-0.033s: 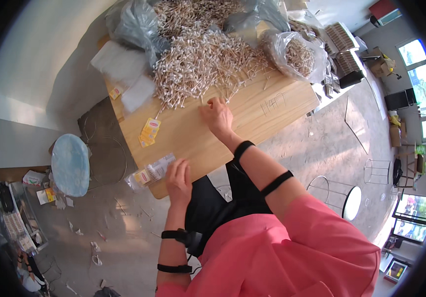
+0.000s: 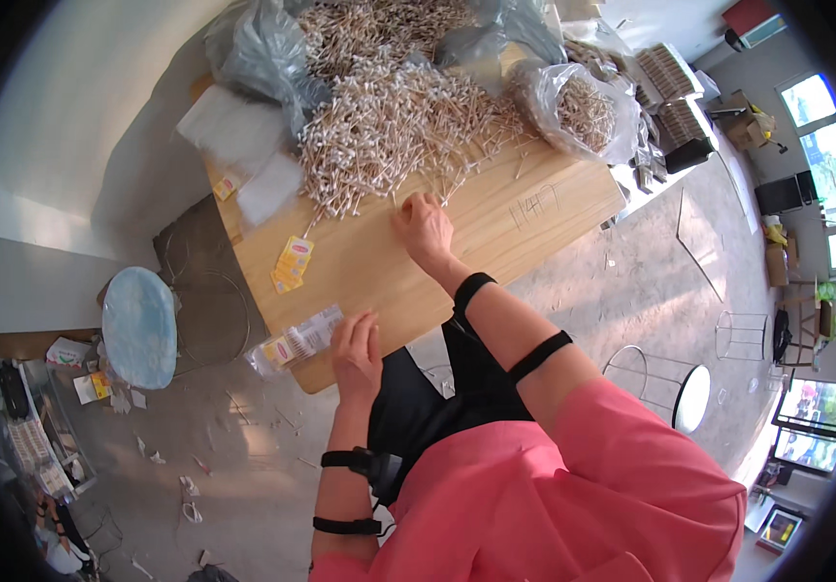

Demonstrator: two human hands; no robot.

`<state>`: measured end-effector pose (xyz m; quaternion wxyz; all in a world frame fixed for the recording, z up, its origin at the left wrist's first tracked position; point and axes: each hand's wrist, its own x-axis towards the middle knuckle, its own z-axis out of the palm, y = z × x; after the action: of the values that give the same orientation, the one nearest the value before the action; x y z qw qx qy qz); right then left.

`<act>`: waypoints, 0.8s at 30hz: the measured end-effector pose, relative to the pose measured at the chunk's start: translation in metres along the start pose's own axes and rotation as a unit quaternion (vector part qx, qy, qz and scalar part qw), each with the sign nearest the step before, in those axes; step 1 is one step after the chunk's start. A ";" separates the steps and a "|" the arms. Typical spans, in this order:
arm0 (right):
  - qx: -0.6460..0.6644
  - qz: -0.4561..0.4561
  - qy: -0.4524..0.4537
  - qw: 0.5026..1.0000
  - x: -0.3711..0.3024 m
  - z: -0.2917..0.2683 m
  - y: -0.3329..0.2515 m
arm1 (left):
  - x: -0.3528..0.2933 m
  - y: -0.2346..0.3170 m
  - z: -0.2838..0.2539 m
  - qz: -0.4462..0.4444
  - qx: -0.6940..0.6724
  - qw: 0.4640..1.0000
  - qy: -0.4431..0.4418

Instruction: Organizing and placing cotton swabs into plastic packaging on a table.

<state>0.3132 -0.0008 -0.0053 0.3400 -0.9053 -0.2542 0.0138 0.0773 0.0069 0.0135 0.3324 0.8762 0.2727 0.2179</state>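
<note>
My right hand [image 2: 425, 231] is on the wooden table [image 2: 476, 228], by the near edge of a large heap of cotton swabs [image 2: 379, 136]. Its fingers are curled in, and whatever they may grip is hidden. Closer to me, my left hand [image 2: 357, 357] is closed above the table's front edge, with fingers bent together and their contents out of sight. Beside it, a clear plastic packet [image 2: 301, 339] with swabs and a yellow card inside lies at the table's corner. Several yellow cards [image 2: 292, 264] are fanned out to the left of my right hand.
White plastic bags [image 2: 233, 131] lie flat on the table's left side. A clear bag full of swabs [image 2: 588, 112] stands at the far right, and grey plastic [image 2: 267, 58] at the far left. A round blue stool [image 2: 139, 327] is left of the table; another stool [image 2: 691, 398] stands right.
Hardly anything differs. My right hand has shifted very slightly left, my left hand slightly right; the view itself has moved a little.
</note>
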 end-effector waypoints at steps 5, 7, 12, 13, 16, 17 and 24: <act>0.021 -0.081 -0.157 0.984 -0.020 -0.022 0.031 | 0.011 0.009 0.012 0.004 -0.007 1.000 0.005; 0.051 -0.113 -0.221 0.967 -0.018 -0.037 0.040 | 0.019 0.018 0.019 -0.003 -0.005 1.000 -0.001; 0.031 -0.047 -0.045 0.997 0.033 -0.043 0.053 | 0.060 0.035 0.043 -0.002 0.116 0.993 0.037; -0.003 -0.073 -0.028 0.997 0.042 -0.043 0.056 | 0.065 0.036 0.047 -0.003 0.118 0.992 0.033; -0.009 -0.140 -0.105 0.985 0.041 -0.042 0.065 | 0.077 0.028 0.055 0.019 0.126 0.992 0.006; -0.012 -0.198 -0.156 0.968 0.034 -0.042 0.064 | 0.074 0.021 0.059 0.020 0.113 0.993 -0.005; 0.126 -0.251 -0.263 0.923 -0.018 -0.065 0.068 | 0.047 0.039 0.086 -0.051 0.037 0.996 0.064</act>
<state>0.3412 -0.0929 -0.0003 0.3649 -0.7252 -0.5495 0.1973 0.1744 -0.0283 -0.0081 0.2921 0.8570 0.3461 0.2459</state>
